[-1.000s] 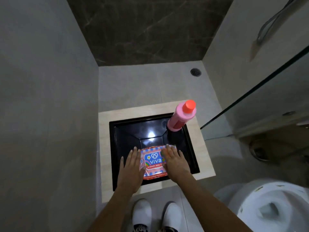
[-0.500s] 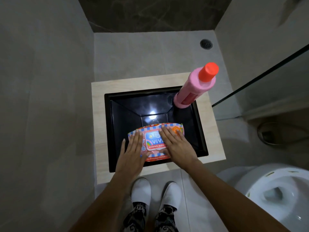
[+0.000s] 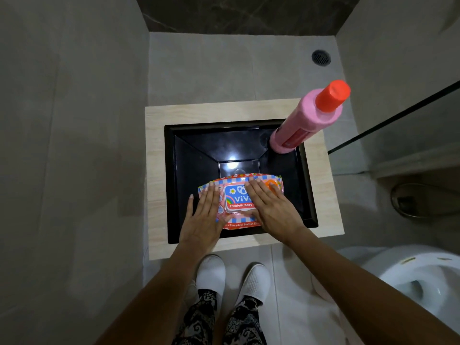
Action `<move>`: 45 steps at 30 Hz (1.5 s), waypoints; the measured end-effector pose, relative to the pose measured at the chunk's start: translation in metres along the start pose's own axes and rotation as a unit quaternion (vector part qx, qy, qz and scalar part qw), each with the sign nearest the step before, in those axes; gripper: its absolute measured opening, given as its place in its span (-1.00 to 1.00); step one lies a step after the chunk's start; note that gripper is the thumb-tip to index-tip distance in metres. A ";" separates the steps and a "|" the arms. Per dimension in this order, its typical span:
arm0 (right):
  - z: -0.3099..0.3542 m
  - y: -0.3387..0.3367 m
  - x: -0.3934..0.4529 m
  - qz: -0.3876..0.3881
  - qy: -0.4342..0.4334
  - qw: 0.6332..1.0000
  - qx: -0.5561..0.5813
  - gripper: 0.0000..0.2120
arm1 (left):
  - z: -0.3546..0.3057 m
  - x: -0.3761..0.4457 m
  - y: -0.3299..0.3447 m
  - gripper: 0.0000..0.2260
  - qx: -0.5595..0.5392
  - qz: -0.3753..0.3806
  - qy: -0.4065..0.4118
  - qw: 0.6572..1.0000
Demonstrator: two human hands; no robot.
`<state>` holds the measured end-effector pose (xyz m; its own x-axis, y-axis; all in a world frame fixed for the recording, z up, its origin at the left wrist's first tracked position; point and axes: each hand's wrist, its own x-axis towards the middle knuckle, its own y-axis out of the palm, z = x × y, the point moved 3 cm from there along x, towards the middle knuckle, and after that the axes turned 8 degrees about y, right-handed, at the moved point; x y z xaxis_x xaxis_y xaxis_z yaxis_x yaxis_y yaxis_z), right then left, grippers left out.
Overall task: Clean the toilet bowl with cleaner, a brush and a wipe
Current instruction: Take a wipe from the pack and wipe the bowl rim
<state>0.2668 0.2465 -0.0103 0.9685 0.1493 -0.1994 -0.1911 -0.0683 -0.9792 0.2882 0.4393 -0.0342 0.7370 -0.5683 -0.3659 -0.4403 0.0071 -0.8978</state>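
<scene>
Both hands, left [image 3: 202,220] and right [image 3: 270,209], lie flat with straight fingers on the wipes pack [image 3: 236,202] (over the black basin [image 3: 174,185]); neither seems to grip it.

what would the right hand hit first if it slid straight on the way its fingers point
Probably nothing at once: the right hand lies flat on the wipes pack, fingers pointing past its far edge over the black sink basin.

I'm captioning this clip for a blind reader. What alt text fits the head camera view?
Seen from above, a person's left hand and right hand rest flat on a pack of baby wipes lying in a black basin. A pink bottle with an orange cap stands in the basin's far right corner, and a white toilet bowl shows at lower right.
</scene>
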 end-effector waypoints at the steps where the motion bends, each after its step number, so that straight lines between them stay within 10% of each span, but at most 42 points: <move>1: 0.000 0.001 -0.001 0.000 -0.001 1.000 0.001 -0.38 | 0.000 0.000 0.001 -0.35 -0.001 0.003 0.002 1.000; 15: -0.026 -0.053 0.060 -0.060 -0.004 0.997 0.040 -0.48 | 0.004 -0.007 -0.010 -0.33 -0.027 -0.023 0.019 0.999; 29: -0.030 -0.022 0.079 0.127 0.069 0.988 0.052 -0.55 | 0.000 0.008 -0.019 -0.24 -0.033 -0.053 0.072 0.995; 45: -0.012 -0.021 -0.004 -0.042 0.054 0.979 0.191 -0.59 | -0.011 0.025 -0.033 -0.14 0.008 -0.059 0.082 0.995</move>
<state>0.2690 0.2360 0.0111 0.9905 0.0326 -0.1335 -0.1369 0.3162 -0.9388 0.3154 0.4158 -0.0114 0.6890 -0.6928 -0.2130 -0.3460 -0.0562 -0.9365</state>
